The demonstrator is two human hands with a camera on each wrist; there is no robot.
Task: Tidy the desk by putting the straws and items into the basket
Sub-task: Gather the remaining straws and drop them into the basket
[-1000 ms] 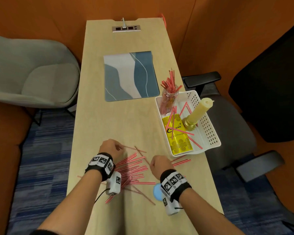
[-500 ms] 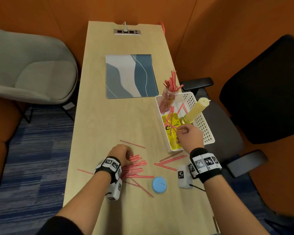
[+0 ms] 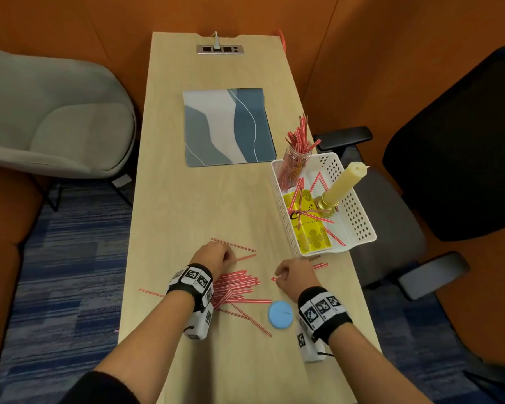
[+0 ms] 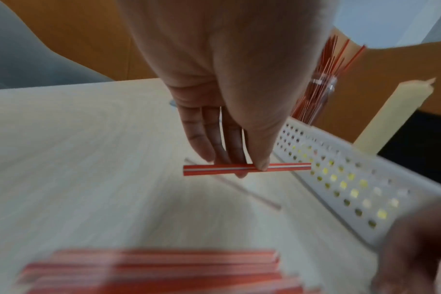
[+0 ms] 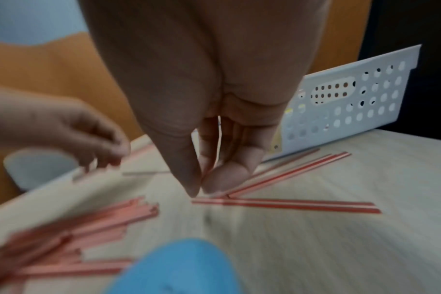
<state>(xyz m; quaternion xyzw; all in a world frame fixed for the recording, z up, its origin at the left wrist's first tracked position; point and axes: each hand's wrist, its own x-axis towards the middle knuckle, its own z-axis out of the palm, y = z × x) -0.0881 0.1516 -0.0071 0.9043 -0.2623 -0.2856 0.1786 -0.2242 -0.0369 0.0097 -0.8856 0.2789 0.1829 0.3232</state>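
A thin red-and-white striped straw lies crosswise near the desk's right edge, under the right hand's pinching fingertips, just before the white perforated basket, while the left hand pinches another straw.

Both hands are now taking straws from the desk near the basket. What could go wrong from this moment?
The left hand pinches only one straw by its middle; it may slip or tilt on the way. The basket overhangs the desk's right edge, so a push could tip it off. Inside it the candle leans, and a dropping hand could knock it.
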